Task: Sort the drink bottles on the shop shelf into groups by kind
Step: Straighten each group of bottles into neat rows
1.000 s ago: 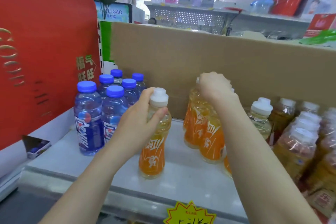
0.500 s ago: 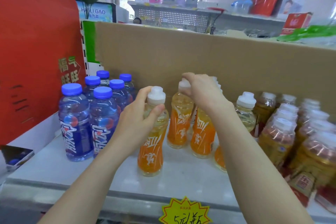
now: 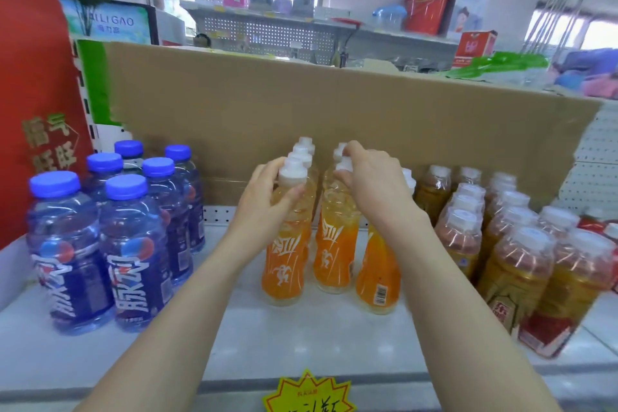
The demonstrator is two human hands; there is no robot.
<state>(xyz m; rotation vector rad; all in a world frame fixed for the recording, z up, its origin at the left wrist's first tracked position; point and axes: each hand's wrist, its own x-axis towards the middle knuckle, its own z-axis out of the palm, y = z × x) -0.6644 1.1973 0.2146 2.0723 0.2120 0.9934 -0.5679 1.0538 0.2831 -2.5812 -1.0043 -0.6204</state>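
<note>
Our L hand (image 3: pixel 264 204) grips front orange bottle (image 3: pixel 284 264) by neck; R hand (image 3: pixel 371 187) pinches 2nd bottle (image 3: pixel 334 254) cap, hides 3rd bottle (image 3: pixel 378 271) top.

A: Where are the hands?
B: The left hand (image 3: pixel 267 201) grips the neck of the front orange bottle (image 3: pixel 284 264), just under its white cap. The right hand (image 3: pixel 371 184) curls over the cap of the middle orange bottle (image 3: pixel 334 254).
A: Around them?
B: Blue-capped bottles (image 3: pixel 133 244) on the left, tea bottles (image 3: pixel 515 261) on the right — all upright on the shelf (image 3: pixel 301 338), with cardboard (image 3: pixel 301 110) behind.
</note>
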